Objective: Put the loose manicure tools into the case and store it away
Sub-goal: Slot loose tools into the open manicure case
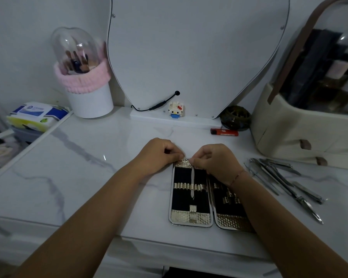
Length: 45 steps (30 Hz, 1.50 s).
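The left hand [159, 153] pinches its grip on the far rim of the open case [179, 215], steadying it by the front edge of the counter [88, 177]. The right hand [215, 161] pinches a slim tool [192, 177] in its grip, seating it under the elastic band [181, 186]. The loose tools [279, 177] wait near the counter's right edge, within reach.

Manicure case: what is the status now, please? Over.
Left hand holds open case at top edge. Right hand pinches slim tool, seated in left half's loops. Other loose tools lie right of case, nothing blocking.
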### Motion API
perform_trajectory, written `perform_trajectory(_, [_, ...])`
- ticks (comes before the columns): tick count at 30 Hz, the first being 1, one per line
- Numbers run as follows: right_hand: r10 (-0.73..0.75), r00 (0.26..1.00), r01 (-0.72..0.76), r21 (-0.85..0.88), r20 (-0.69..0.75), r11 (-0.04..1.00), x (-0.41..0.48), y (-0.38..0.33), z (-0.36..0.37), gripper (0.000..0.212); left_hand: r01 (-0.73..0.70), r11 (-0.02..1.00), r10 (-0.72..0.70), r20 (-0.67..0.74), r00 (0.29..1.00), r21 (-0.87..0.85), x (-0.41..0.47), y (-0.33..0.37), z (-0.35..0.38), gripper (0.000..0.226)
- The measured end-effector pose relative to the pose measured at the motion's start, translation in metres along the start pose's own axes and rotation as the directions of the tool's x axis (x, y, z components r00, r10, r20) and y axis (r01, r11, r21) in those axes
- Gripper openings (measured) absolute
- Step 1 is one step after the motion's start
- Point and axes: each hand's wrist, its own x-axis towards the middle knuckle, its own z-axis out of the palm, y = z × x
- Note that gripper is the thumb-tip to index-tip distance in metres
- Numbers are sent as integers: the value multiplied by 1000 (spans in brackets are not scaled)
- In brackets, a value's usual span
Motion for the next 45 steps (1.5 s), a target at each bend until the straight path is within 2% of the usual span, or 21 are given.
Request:
perform_trajectory(12, [-92, 993, 100, -108, 77, 989, -1, -1, -4, 18, -12, 1000, 12, -1, 1000, 22, 0, 1, 0, 13])
perform_trajectory(15, [-43, 997, 46, -38, 70, 998, -6, -2, -15, 13, -11, 1000, 11, 4, 1000, 5, -1, 1, 0, 14])
perform_trajectory(17, [14, 1000, -14, -10, 0, 1000, -10, 3, -33, 12, -13, 1000, 13, 6, 1000, -3, -1, 2, 1, 15])
perform_trajectory(20, [99, 984, -110, -69, -148, 992, -23, 22, -67, 6, -17, 1000, 17, 7, 1000, -7, -1, 2, 1, 16])
perform_trajectory(22, [153, 969, -186, -164, -195, 969, -35, 37, -83, 5, -14, 1000, 14, 4, 1000, -11, -1, 2, 1, 17])
perform_trajectory(26, [225, 958, -272, -306, -179, 912, -48, 57, -87, 10, -8, 1000, 9, 5, 1000, -28, -2, 2, 2, 17])
perform_trajectory(32, [250, 957, -285, -321, -144, 904, -45, 60, -86, 14, 0, 999, -1, -23, 1000, -38, -4, 1, 3, 16])
perform_trajectory(36, [269, 958, -288, -338, -103, 896, -42, 56, -83, 24, 7, 999, -8, -20, 1000, -51, -3, 2, 3, 18])
perform_trajectory(39, [245, 964, -266, -359, -102, 895, -41, 53, -82, 19, 6, 999, -7, -15, 1000, -50, -3, 3, 3, 20])
perform_trajectory(41, [203, 969, -236, -295, -139, 926, -38, 44, -84, 19, 3, 1000, -3, -10, 1000, -31, -4, 3, 2, 21])
perform_trajectory(42, [194, 970, -220, -192, -143, 957, -36, 37, -84, 18, 2, 1000, -2, -7, 1000, -20, -3, 4, 2, 21])
perform_trajectory(43, [199, 972, -204, -25, -122, 979, -33, 27, -83, 14, 2, 1000, -2, -4, 1000, -14, -3, 5, 2, 20])
perform_trajectory(45, [207, 978, -190, 312, -20, 931, -26, 7, -75, 7, 3, 1000, -3, -4, 1000, -10, -3, 5, 1, 18])
